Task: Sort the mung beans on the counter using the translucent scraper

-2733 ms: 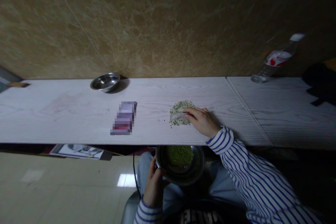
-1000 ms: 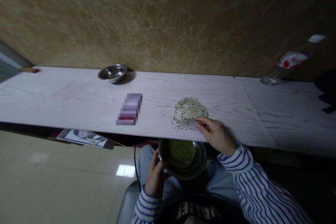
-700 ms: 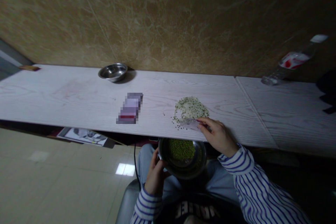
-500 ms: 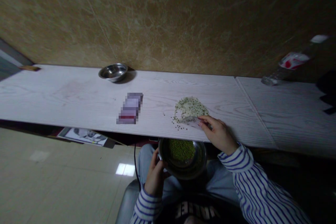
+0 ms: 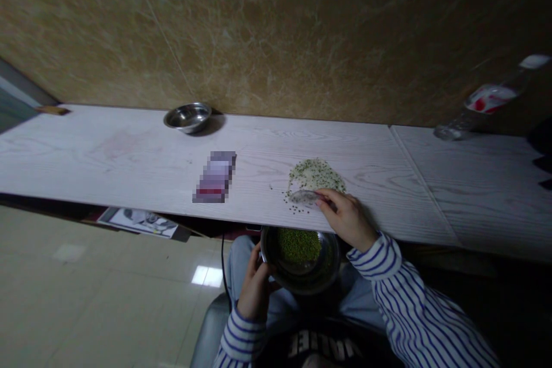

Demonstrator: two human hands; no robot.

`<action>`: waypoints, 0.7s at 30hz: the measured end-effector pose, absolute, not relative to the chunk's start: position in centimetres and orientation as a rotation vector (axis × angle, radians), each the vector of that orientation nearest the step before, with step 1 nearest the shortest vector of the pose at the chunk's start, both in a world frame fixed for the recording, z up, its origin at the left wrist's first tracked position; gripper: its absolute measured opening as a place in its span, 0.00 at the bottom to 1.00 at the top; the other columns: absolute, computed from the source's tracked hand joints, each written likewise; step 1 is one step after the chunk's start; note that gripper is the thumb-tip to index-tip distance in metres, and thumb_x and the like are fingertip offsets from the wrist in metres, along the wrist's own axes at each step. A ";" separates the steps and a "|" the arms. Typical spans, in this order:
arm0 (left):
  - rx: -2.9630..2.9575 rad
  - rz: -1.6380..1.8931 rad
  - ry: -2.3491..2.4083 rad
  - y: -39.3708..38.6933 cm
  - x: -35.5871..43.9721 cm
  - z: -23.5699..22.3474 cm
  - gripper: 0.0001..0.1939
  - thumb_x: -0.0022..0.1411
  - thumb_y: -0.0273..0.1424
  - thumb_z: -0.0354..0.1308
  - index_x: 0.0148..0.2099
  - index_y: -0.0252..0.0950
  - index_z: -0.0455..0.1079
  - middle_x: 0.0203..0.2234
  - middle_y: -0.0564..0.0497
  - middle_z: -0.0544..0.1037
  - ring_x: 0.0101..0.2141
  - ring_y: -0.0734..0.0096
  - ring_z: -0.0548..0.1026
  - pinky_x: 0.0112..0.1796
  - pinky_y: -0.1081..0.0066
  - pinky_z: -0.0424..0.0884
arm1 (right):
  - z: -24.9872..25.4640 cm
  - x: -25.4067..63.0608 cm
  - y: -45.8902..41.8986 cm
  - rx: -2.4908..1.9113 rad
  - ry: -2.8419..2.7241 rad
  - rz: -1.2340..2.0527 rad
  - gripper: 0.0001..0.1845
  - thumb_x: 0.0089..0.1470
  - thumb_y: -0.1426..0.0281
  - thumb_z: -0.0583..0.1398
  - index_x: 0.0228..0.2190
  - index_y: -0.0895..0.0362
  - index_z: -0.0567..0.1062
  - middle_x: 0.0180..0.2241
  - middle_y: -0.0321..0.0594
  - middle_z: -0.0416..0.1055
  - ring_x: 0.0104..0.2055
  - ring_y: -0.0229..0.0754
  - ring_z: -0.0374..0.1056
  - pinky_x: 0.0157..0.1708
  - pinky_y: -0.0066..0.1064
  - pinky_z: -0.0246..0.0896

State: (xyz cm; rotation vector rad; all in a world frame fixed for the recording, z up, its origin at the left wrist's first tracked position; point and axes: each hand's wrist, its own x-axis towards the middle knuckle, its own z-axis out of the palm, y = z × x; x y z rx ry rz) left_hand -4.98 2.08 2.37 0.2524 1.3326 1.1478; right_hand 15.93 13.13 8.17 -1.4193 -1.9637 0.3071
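My left hand (image 5: pixel 254 290) is closed on the rim of a steel bowl (image 5: pixel 302 283) held on my lap just below the table edge. The bowl holds green beans (image 5: pixel 298 244). My right hand (image 5: pixel 347 219) rests on the white wooden table (image 5: pixel 107 155) at the near edge of a pile of mixed green and pale grains (image 5: pixel 314 175). Its fingers are pinched on a small pale flat thing (image 5: pixel 304 196) that I cannot make out, lying against the pile's near left side. A few loose grains are scattered beside it.
An empty steel bowl (image 5: pixel 188 117) stands at the back by the brown wall. A small rectangular packet (image 5: pixel 215 176) lies left of the pile. A plastic bottle (image 5: pixel 487 102) leans at the far right. Papers (image 5: pixel 138 221) lie under the table.
My right hand has drawn back from the middle of the pile to its near edge, then slid the pale thing slightly left. The left hand and its bowl have stayed put.
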 end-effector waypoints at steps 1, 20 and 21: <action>0.250 1.148 1.331 2.1 -5.0 2.4 0.34 0.44 0.34 0.63 0.58 0.42 0.69 0.38 0.49 0.77 0.33 0.63 0.73 0.22 0.74 0.63 | 8.1 15.9 13.3 -1.428 -1.954 0.293 0.12 0.59 0.71 0.58 0.42 0.53 0.79 0.38 0.43 0.83 0.38 0.46 0.78 0.43 0.39 0.73; 0.242 1.168 1.313 2.2 -5.1 2.5 0.30 0.46 0.32 0.63 0.55 0.42 0.70 0.41 0.49 0.78 0.32 0.66 0.73 0.27 0.72 0.68 | 8.5 15.0 13.3 -1.443 -1.914 0.345 0.11 0.57 0.71 0.59 0.41 0.53 0.80 0.34 0.42 0.83 0.35 0.45 0.78 0.38 0.35 0.73; 0.236 1.173 1.308 2.2 -5.1 2.5 0.30 0.46 0.33 0.63 0.55 0.42 0.70 0.42 0.48 0.78 0.32 0.65 0.74 0.27 0.71 0.68 | 8.5 14.9 13.3 -1.438 -1.919 0.344 0.11 0.57 0.71 0.59 0.41 0.53 0.80 0.34 0.42 0.83 0.35 0.45 0.78 0.38 0.35 0.73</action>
